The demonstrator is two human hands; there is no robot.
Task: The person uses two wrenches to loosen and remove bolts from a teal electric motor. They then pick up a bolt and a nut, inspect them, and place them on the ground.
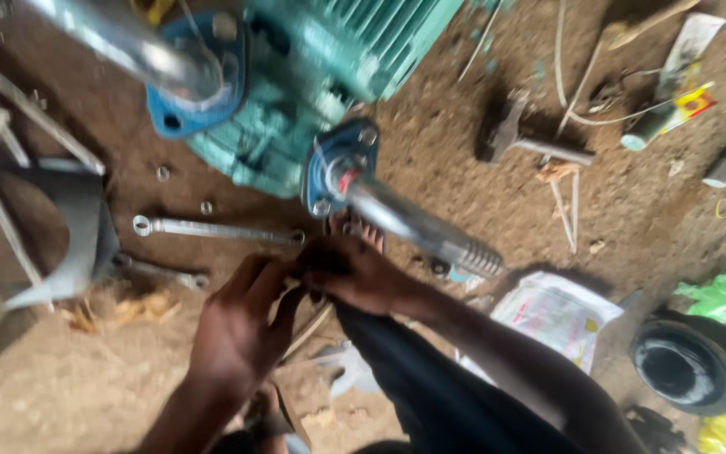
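Note:
My left hand [241, 324] and my right hand [359, 276] meet just below a teal pump [296, 84] that lies on the dirt floor. The right hand's fingers curl around a small dark object [325, 256]; blur hides what it is. My left hand's fingers stretch up to touch that same spot. Right above the hands, a blue flange [338, 168] carries a threaded steel pipe [422, 231] that slants down to the right. A second blue flange [195, 92] holds another steel pipe [119, 38]. Toes of a foot [356, 229] show behind the hands.
A long ring spanner [212, 229] and a second wrench [161, 273] lie left of the hands, with two loose nuts [162, 173] nearby. A grey metal part [77, 235] sits far left. A hammer [531, 145], a white sack [556, 315] and a black round part [686, 366] lie to the right.

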